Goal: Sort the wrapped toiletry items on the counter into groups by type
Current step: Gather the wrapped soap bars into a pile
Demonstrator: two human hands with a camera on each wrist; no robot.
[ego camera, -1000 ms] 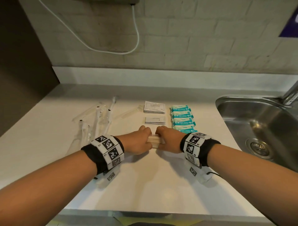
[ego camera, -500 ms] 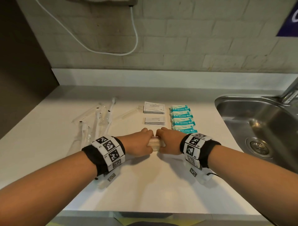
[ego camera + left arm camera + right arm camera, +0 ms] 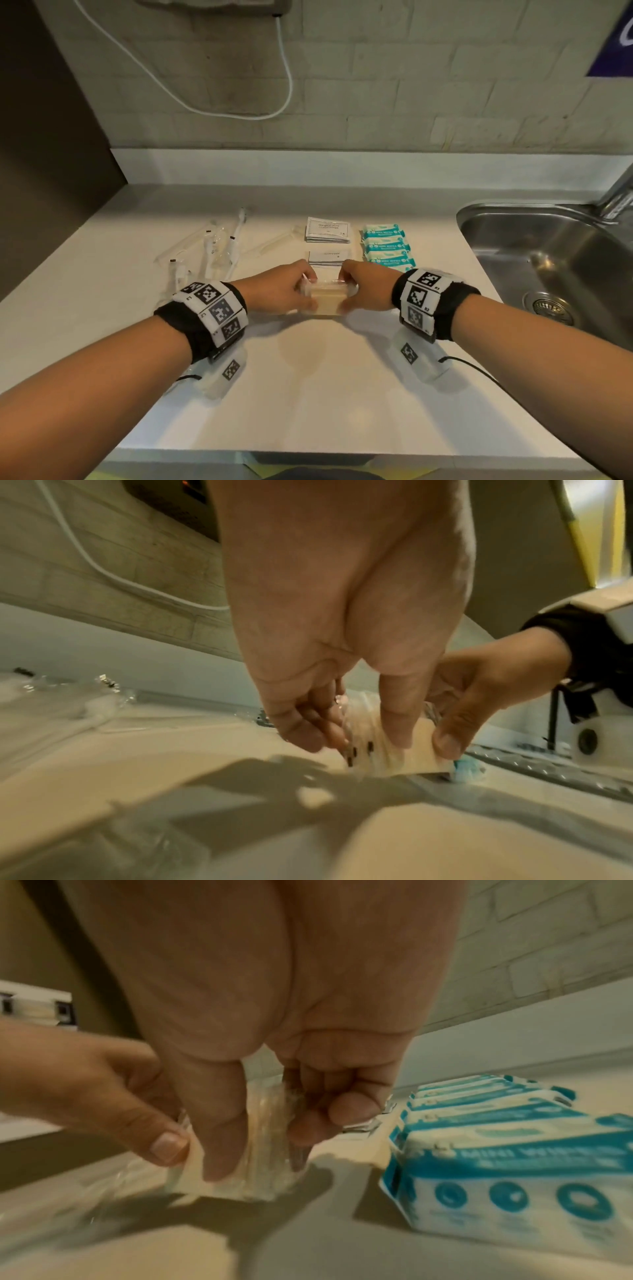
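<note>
Near the front middle of the counter point(image 3: 102, 308), a stack of clear packs point(image 3: 325, 299) is pinched from both sides by the left hand point(image 3: 284, 294) and right hand point(image 3: 368, 291). If squeezed unevenly, the slippery packs could be spilled.

Sachet point(image 3: 328, 230) print too small to read; nearest wipes pack point(image 3: 394, 264) partly behind right hand point(image 3: 368, 291)

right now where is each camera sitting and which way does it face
Head: above the counter, looking forward and down at both forearms gripping the clear-wrapped stack.
Left wrist: under the left hand, looking along its fingers; the right hand enters at right.
Right wrist: under the right hand, wipe packs at right.
Shared: all three show the stack and both hands.
</note>
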